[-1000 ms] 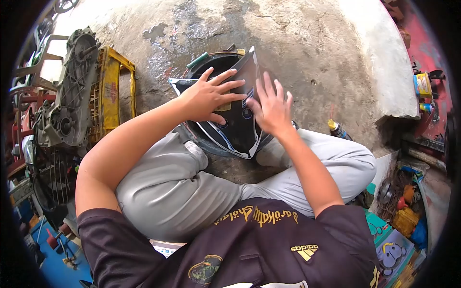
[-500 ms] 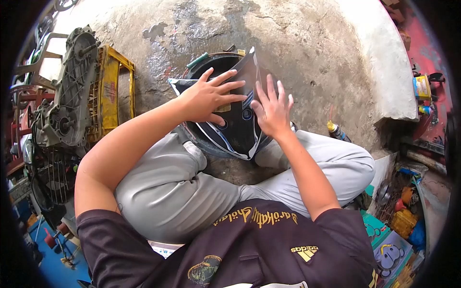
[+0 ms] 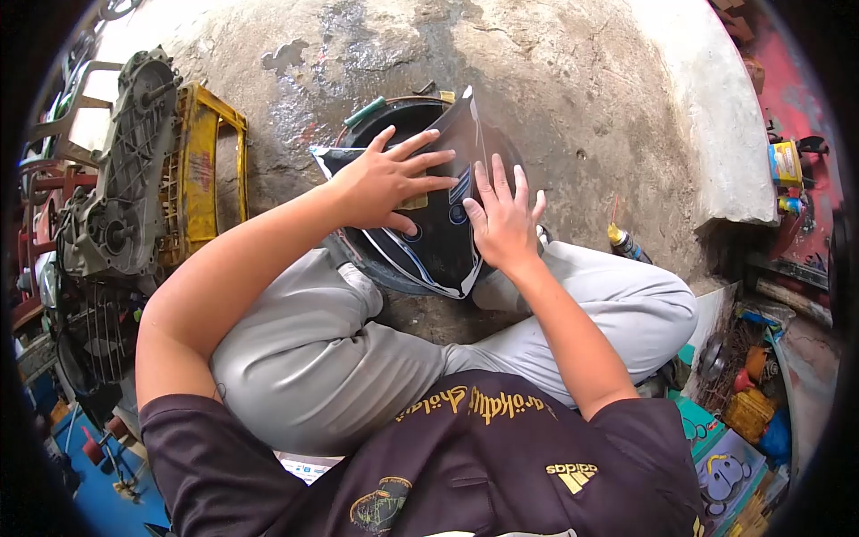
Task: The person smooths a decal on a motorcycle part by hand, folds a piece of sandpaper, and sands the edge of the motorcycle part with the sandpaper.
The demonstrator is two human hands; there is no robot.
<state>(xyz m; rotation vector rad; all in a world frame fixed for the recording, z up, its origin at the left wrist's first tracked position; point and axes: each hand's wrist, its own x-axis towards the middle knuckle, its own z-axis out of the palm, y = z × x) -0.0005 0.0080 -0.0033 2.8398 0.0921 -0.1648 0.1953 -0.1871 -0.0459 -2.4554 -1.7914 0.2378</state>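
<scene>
A glossy black panel [image 3: 434, 242] with white and blue edging and a pointed upper tip lies across a round black basin [image 3: 394, 119] between my legs. Spread flat over the panel's left part is my left hand [image 3: 385, 183], fingers apart. My right hand [image 3: 506, 213] rests at the panel's right side, its fingers also stretched out. Neither hand grips anything. A small green cylindrical object [image 3: 364, 112] lies on the basin's upper left rim.
At the left stand a yellow crate [image 3: 201, 166] and a grey metal engine casing [image 3: 130, 170]. A can with a yellow top [image 3: 628, 242] is beside my right knee. A white concrete ledge [image 3: 729, 134] runs along the right.
My right hand has shifted slightly down along the panel's right side. My left hand stays in about the same place on the panel.
</scene>
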